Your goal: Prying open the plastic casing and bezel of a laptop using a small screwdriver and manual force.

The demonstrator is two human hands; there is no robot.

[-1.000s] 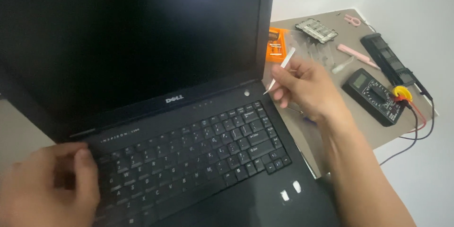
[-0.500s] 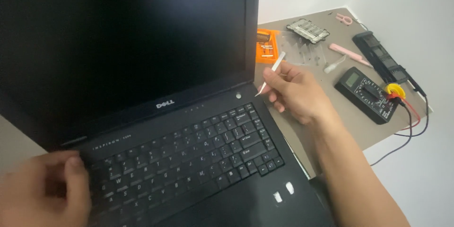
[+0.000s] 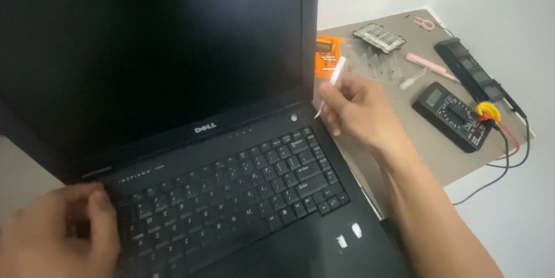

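Observation:
An open black laptop [image 3: 231,156] with a dark screen fills the left and middle of the view. My right hand [image 3: 361,110] hovers just off the laptop's right rear corner, gripping a thin white tool [image 3: 330,84] whose tip points down toward the hinge area. My left hand [image 3: 55,234] rests on the lower left corner of the keyboard, fingers curled on the keys and the laptop's edge.
On the grey mat [image 3: 416,145] to the right lie a black multimeter [image 3: 454,116] with red and black leads, an orange screwdriver-bit case [image 3: 326,52], a grey bit holder [image 3: 378,38], a pink tool [image 3: 430,67] and a long black battery pack [image 3: 471,70].
My right hand with the white tool has shifted slightly left and nearer to the laptop's right rear corner. My left hand stays on the keyboard's left side.

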